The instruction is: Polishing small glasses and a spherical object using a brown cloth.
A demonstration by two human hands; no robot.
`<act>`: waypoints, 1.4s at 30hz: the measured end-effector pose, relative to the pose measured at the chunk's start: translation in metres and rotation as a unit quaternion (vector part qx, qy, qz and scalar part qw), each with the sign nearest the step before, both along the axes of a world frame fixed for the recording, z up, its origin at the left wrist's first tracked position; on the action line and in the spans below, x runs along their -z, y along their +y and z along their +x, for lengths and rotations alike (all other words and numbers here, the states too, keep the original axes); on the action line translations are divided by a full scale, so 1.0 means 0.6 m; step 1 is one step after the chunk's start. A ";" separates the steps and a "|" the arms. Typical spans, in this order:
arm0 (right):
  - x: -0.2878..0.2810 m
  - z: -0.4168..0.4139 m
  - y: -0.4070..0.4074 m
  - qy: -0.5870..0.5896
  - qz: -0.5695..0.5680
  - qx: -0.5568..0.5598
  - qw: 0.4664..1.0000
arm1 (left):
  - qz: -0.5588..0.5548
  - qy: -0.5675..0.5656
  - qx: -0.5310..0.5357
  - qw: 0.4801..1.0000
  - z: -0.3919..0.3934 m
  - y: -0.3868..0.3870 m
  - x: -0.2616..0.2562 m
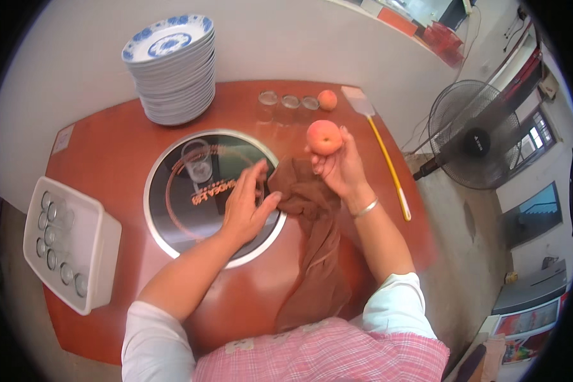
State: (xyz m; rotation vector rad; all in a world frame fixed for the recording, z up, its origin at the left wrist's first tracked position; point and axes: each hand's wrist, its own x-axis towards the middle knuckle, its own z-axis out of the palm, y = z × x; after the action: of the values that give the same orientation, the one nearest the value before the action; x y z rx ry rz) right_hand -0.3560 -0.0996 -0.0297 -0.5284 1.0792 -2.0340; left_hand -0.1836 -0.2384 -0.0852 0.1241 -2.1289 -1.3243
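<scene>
My right hand holds up a peach between thumb and fingers, above the table's right half. Over the round black glass cooktop hovers my left hand, its fingers apart and nothing in it. A brown cloth lies crumpled beside the cooktop and trails down to the table's front edge. Behind the raised fruit, a second peach rests at the end of a row of three glasses. One clear drinking glass is on the cooktop, towards its back.
At the back left rises a tall stack of blue-and-white plates. A white plastic bin with several glasses sits on the left edge. A yellow-handled fly swatter lies along the right edge. Beyond it stands a fan.
</scene>
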 end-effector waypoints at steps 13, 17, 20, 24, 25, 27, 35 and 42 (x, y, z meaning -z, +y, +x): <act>0.070 0.149 0.012 0.045 0.192 -0.045 0.979 | -0.071 -0.003 0.078 0.994 0.013 0.015 -0.014; 0.074 0.144 0.014 0.175 0.200 0.026 0.964 | -0.093 0.031 0.027 0.995 0.011 0.013 -0.010; 0.075 0.143 0.015 0.172 0.169 0.047 0.969 | -0.082 0.019 0.041 0.996 0.007 0.008 -0.006; 0.072 0.138 0.020 0.139 0.145 0.021 0.979 | -0.064 -0.004 0.051 0.997 0.008 0.011 -0.009; 0.073 0.138 0.020 0.137 0.145 0.022 0.980 | -0.067 -0.008 0.048 0.997 0.008 0.011 -0.008; 0.077 0.136 0.019 0.136 0.142 0.024 0.980 | -0.070 -0.012 0.044 0.997 0.007 0.009 -0.005; 0.090 0.148 0.009 0.367 0.089 0.075 0.923 | 0.454 -0.123 0.261 0.843 0.001 -0.011 -0.004; 0.086 0.153 0.011 0.400 0.128 0.072 0.905 | 0.437 -0.162 0.266 0.844 0.002 0.001 -0.001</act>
State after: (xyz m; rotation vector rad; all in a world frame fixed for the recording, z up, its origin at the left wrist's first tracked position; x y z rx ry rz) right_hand -0.2644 -0.0929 -0.0814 -1.2298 1.8770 -1.7624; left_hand -0.1823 -0.2380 -0.0848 0.1344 -1.6709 -2.7109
